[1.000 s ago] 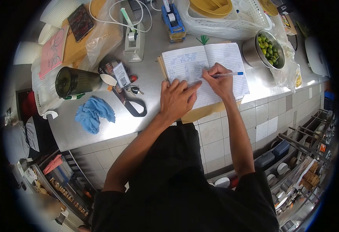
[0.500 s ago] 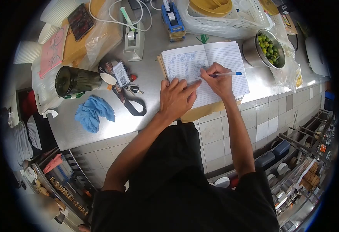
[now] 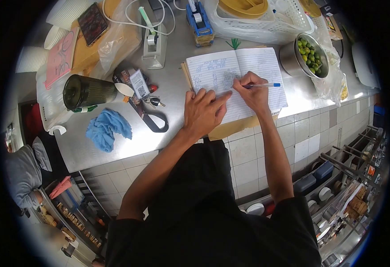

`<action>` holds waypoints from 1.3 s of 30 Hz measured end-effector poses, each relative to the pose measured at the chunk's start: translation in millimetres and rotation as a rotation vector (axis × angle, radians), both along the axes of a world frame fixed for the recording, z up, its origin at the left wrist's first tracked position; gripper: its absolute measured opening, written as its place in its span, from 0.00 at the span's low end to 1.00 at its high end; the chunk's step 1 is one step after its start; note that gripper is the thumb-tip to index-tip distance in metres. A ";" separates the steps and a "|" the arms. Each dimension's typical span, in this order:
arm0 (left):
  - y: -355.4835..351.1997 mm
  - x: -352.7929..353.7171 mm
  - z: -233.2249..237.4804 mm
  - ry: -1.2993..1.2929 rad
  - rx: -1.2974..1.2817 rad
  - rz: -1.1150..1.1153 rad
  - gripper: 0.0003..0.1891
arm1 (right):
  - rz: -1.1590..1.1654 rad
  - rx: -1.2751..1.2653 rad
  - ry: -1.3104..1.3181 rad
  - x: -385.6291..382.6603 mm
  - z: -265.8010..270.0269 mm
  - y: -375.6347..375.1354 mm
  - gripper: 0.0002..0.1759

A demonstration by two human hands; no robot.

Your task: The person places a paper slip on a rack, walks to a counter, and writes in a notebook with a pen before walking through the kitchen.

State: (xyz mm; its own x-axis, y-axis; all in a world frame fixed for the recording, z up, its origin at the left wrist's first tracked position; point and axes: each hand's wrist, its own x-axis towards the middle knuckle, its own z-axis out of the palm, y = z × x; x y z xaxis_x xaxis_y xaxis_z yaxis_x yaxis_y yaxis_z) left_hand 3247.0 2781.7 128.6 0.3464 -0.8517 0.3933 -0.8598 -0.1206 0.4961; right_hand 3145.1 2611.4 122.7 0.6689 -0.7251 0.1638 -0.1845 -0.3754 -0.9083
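An open lined notebook (image 3: 261, 66) with blue handwriting lies on the steel counter (image 3: 172, 80). My right hand (image 3: 253, 92) is closed round a pen (image 3: 270, 84) with a blue end, and its tip is hidden at the page near the middle fold. Flat on the lower left page rests my left hand (image 3: 204, 111), its fingers spread and nothing held. Brown paper (image 3: 232, 129) shows under the notebook at the front edge.
Left are a blue cloth (image 3: 108, 130), dark tumbler (image 3: 88, 92), keys (image 3: 155, 102), lanyard and phone (image 3: 92, 24). Behind stand two tape dispensers (image 3: 199, 26). A steel bowl (image 3: 290, 58) of green limes is right. Another person's grey sleeve (image 3: 23, 171) shows far left.
My right hand and the pen have shifted very slightly right on the page. My left hand has stayed in place. The other person at the far left has moved further into view.
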 end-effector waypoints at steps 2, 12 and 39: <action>0.2 0.1 -0.5 -0.002 0.000 0.001 0.16 | 0.010 -0.035 0.018 0.2 0.6 0.1 0.18; -0.3 0.2 -1.2 -0.009 0.002 0.003 0.16 | 0.003 -0.013 0.004 -2.8 -3.8 -4.5 0.18; -1.9 2.1 2.0 -0.046 0.054 -0.036 0.18 | 0.020 -0.013 0.068 -5.2 3.6 -3.1 0.14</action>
